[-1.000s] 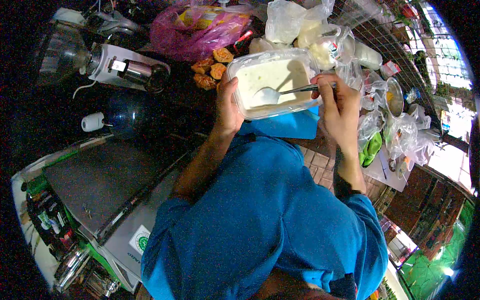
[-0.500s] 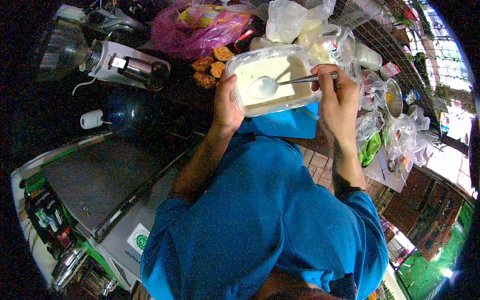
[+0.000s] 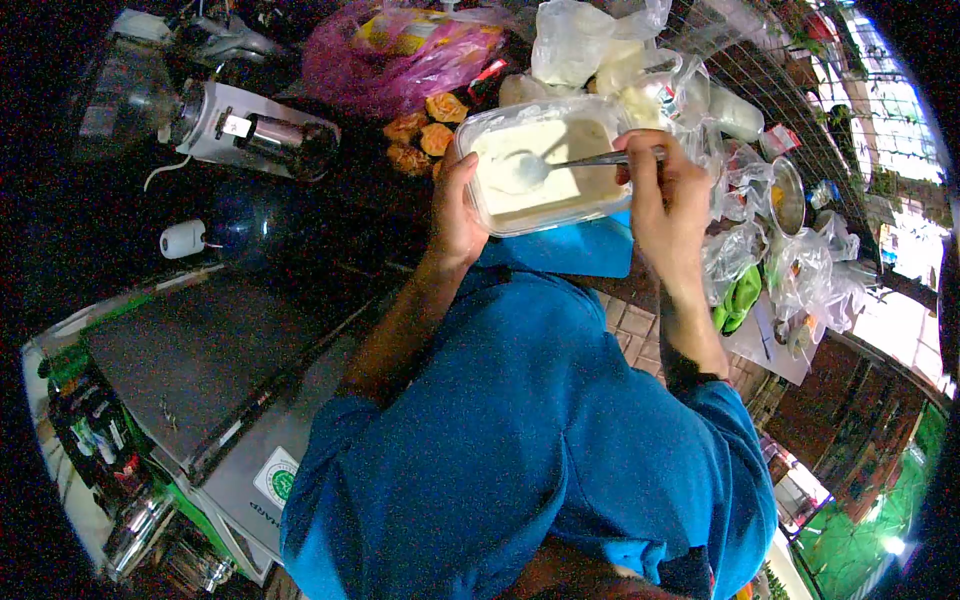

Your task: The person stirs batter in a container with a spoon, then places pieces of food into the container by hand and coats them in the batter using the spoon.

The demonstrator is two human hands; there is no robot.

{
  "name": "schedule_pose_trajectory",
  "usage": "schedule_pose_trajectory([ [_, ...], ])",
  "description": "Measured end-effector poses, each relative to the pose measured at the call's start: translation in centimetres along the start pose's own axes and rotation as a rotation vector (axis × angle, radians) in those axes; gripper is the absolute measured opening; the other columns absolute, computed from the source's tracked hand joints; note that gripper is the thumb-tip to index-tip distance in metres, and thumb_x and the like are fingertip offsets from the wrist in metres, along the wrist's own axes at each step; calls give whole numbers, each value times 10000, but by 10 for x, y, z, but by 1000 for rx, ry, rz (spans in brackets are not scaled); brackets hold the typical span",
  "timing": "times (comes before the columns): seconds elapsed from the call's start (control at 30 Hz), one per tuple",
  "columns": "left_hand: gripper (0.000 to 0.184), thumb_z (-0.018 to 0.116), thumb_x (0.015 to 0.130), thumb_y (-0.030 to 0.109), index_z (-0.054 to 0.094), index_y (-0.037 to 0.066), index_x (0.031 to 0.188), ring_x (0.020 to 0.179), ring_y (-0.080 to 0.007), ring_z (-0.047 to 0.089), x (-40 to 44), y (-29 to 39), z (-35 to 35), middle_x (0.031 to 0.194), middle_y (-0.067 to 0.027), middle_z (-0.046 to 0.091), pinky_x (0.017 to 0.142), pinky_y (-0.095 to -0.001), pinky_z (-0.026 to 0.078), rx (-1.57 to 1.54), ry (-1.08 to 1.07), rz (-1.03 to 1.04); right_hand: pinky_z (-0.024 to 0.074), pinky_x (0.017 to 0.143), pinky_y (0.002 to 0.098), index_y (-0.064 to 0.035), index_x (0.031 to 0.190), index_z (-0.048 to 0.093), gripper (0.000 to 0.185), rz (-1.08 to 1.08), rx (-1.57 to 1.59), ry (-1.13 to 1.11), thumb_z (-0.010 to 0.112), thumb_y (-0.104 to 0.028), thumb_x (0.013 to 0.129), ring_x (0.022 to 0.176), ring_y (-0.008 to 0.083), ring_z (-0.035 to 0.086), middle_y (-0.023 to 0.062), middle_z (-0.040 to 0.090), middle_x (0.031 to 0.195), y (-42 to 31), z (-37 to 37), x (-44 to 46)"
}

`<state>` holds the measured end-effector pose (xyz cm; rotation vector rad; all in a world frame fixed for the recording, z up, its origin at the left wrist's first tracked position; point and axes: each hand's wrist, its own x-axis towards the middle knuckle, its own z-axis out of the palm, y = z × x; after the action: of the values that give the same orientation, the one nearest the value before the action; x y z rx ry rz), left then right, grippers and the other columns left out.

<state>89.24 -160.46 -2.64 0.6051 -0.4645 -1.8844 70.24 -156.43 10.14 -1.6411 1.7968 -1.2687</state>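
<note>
A clear rectangular plastic container (image 3: 545,215) with a creamy white mixture is gripped at its left side by my left hand (image 3: 458,215), thumb over the rim. My right hand (image 3: 672,200) has its fingers closed on the handle of a metal spoon (image 3: 590,160), beside the container's right edge. The spoon's bowl is over the mixture and looks coated with white; whether it dips in is hard to tell. Below the container shows a blue surface (image 3: 575,250). Several orange-brown pieces of food (image 3: 436,138) lie just left of the container.
Behind the container are a pink plastic bag (image 3: 400,65) and clear bags (image 3: 575,45). More bags (image 3: 800,270), a metal bowl (image 3: 788,196) and a green item (image 3: 740,298) lie at the right. A white appliance (image 3: 250,130) stands at the upper left.
The spoon's bowl has shifted slightly left over the mixture since the earliest frame. My right hand has moved a little left. My left hand still holds the container, which has barely moved.
</note>
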Motion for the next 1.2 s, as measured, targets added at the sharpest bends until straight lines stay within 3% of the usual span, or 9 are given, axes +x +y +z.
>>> schedule_pose_trajectory([
  [0.1,474,456,872,223,419,38,1308,1187,-253,502,0,2,2,1257,-124,528,1030,-391,377,-17,19,-12,430,492,290,-8,890,626,182,-23,-322,-34,512,-142,936,511,157,578,103,596,612,0,3,-1],
  [0.2,479,455,869,219,415,31,1308,1179,-256,508,-1,2,3,1255,-129,528,1026,-393,382,-1,21,-17,422,488,279,-6,896,631,185,-169,-502,9,517,-145,939,512,137,561,92,597,617,-2,-2,-3],
  [0.4,486,450,868,218,409,15,1308,1173,-266,516,-3,1,4,1250,-140,532,1018,-398,393,19,24,9,407,482,259,3,944,629,195,27,-19,41,516,-156,947,510,105,522,80,592,620,-9,-7,-5],
  [0.53,488,454,863,221,418,16,1304,1163,-270,526,-3,0,7,1233,-141,548,1017,-402,397,-18,33,-7,401,473,261,2,944,629,195,-17,-98,-10,514,-156,947,509,99,522,76,588,616,1,1,-6],
  [0.63,489,456,862,223,419,17,1303,1161,-271,528,-3,0,5,1234,-144,548,1018,-404,397,-7,29,3,399,494,254,0,935,633,192,-71,-416,-12,507,-144,945,554,80,530,63,571,598,-5,-1,-5],
  [0.87,514,463,860,234,394,34,1328,1205,-275,490,-4,0,1,1277,-140,516,1038,-412,369,13,44,58,401,549,230,4,922,645,229,66,-102,142,494,-164,961,615,68,533,50,608,664,11,-23,3],
  [1.0,533,478,854,256,390,44,1335,1215,-279,482,-5,9,8,1291,-137,508,1046,-411,356,-21,89,39,405,558,231,-2,916,650,224,44,-379,83,502,-166,956,618,85,541,46,607,660,16,-30,2],
  [1.13,552,485,849,264,378,43,1343,1213,-283,482,-6,12,6,1300,-139,503,1046,-417,354,-16,92,-21,411,565,235,-3,912,652,209,69,-343,55,500,-142,952,614,97,546,54,616,673,8,-36,1],
  [1.2,553,485,849,264,378,40,1343,1212,-283,483,-5,9,4,1297,-141,505,1046,-417,354,-1,88,-2,419,571,248,-10,910,653,198,-22,-133,126,493,-119,952,624,98,548,68,628,713,2,-37,0],
])
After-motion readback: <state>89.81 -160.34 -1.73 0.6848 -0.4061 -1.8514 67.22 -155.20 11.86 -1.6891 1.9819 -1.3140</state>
